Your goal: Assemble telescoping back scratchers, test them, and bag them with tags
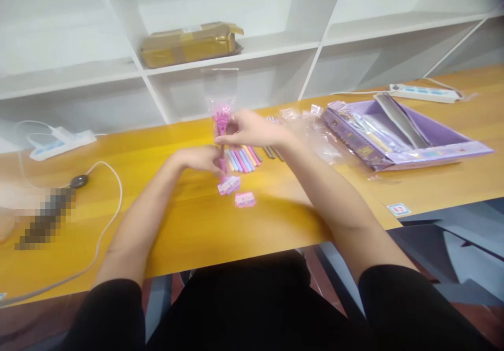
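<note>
A pink stick-like item with a pronged, hand-shaped top (222, 114) stands roughly upright, partly inside a clear plastic bag (220, 84). My right hand (250, 129) is closed on the item and bag just below the prongs. Lower down, my left hand (202, 159) pinches the item's shaft near its bottom end. Small pink-and-purple printed cards (229, 185) lie just under that end. A second small stack of cards (245, 199) sits closer to me. Beside my hands is a row of pastel sticks (244, 159), partly hidden by my right hand.
Clear plastic bags (315, 133) lie to the right. Past them an open purple box (409, 130) holds packaged items. Power strips (427, 93) rest at both sides of the table (252, 233). A white cable (118, 193) crosses the left. A brown carton (189, 45) sits on the shelf.
</note>
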`<move>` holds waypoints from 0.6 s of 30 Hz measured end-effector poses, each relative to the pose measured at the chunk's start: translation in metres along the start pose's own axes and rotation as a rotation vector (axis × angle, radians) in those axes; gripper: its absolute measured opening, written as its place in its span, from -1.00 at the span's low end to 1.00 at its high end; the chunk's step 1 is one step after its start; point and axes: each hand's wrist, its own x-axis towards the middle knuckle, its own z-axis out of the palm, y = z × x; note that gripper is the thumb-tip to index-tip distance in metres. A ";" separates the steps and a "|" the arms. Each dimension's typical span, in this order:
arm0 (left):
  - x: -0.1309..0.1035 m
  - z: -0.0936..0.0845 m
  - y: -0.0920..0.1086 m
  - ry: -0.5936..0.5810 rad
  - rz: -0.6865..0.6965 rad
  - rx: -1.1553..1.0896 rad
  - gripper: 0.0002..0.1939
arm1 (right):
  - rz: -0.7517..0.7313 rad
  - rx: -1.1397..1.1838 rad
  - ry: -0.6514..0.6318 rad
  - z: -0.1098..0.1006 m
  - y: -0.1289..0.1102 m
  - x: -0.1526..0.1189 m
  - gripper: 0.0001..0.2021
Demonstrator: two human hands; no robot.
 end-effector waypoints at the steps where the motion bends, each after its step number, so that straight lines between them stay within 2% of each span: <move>1: -0.002 -0.001 0.000 -0.057 0.000 -0.008 -0.59 | -0.021 -0.007 -0.009 0.002 -0.001 0.001 -0.77; 3: -0.011 -0.007 0.002 -0.159 0.023 -0.023 -0.56 | -0.083 -0.002 -0.037 0.005 -0.001 0.002 -0.79; 5: -0.023 -0.015 0.004 -0.192 0.053 -0.032 -0.51 | -0.136 0.016 -0.047 0.008 -0.002 0.003 -0.80; 7: -0.040 -0.025 0.005 -0.144 0.051 -0.040 -0.48 | -0.175 0.035 -0.046 0.011 -0.003 0.004 -0.76; 10: -0.067 -0.038 0.005 -0.046 -0.048 0.021 -0.41 | -0.231 0.034 -0.057 0.017 -0.007 0.003 -0.76; 13: -0.092 -0.047 0.008 0.103 0.001 -0.042 -0.34 | -0.263 -0.057 -0.075 0.024 -0.015 0.002 -0.82; 16: -0.108 -0.048 0.023 0.404 0.098 -0.100 -0.32 | -0.220 -0.158 -0.063 0.030 -0.023 0.002 -0.80; 18: -0.113 -0.045 0.036 0.578 0.150 -0.131 -0.38 | -0.188 -0.183 -0.076 0.031 -0.026 0.002 -0.80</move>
